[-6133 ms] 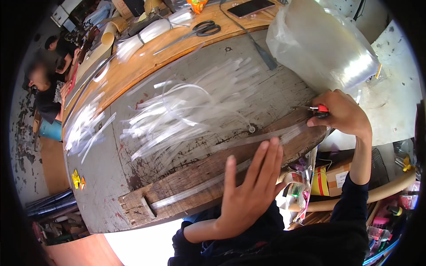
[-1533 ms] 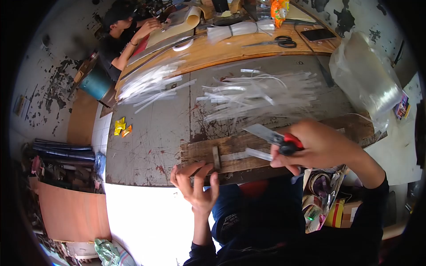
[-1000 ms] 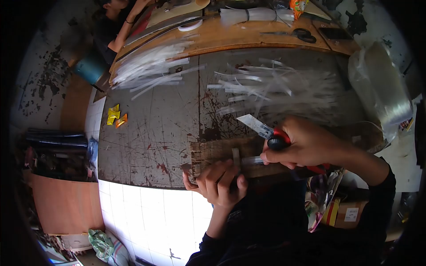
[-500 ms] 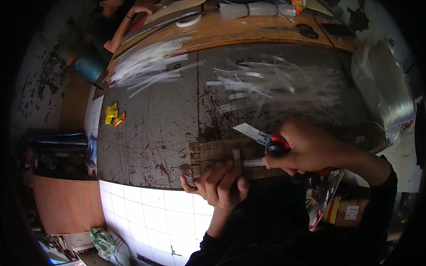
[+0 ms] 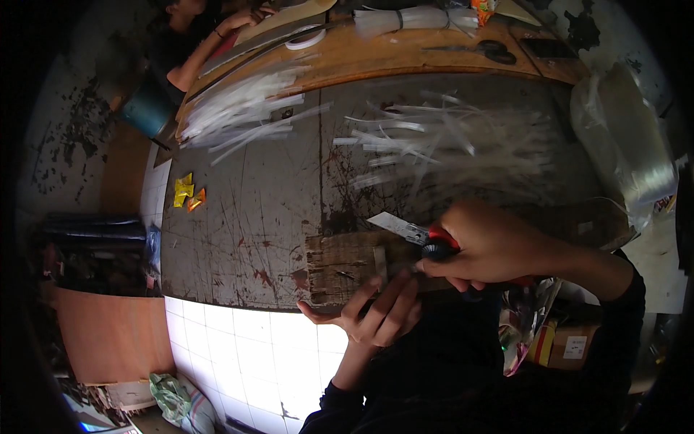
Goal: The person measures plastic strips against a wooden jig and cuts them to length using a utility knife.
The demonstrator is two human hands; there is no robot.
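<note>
My right hand is closed around a box cutter with a red and black handle. Its broad blade sticks out to the left above a worn wooden board at the table's near edge. Over the board's front edge, my left hand has its fingers curled, with the fingertips close to my right thumb; whatever they pinch is hidden. One left finger stretches out to the left. A small flat upright piece is on the board just beyond the left fingertips.
Clear plastic strips lie spread across the dark table, with another pile at the far left. Two wrapped candies sit near the left edge. Scissors and a tape roll rest on the wooden strip behind. Another person's arm is at far left.
My left hand has slid right along the board toward my right thumb, covering the clear strips that showed between the hands. My right hand and the box cutter have shifted slightly left.
</note>
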